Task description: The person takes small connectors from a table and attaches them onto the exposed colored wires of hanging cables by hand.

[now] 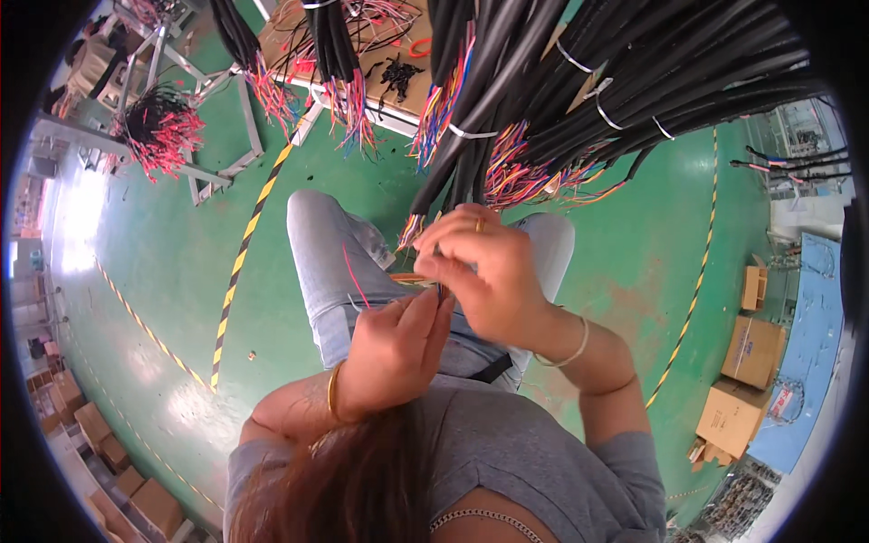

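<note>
In front of my lap, my left hand is closed in a pinch on thin wires. A single red wire sticks up from that hand over my left thigh. My right hand is just above it to the right, thumb and fingers pinched together by the same wires; its fingers hide most of what they grip. Beyond the right hand hang black cables, their sheaths cut back. Bundled coloured wires come out of one cable end beside the right fingertips.
More thick black cables, tied with white ties, hang at the upper right with loose coloured wire ends. A table holds wire scraps at the far side. Cardboard boxes stand at the right. Striped tape marks the green floor.
</note>
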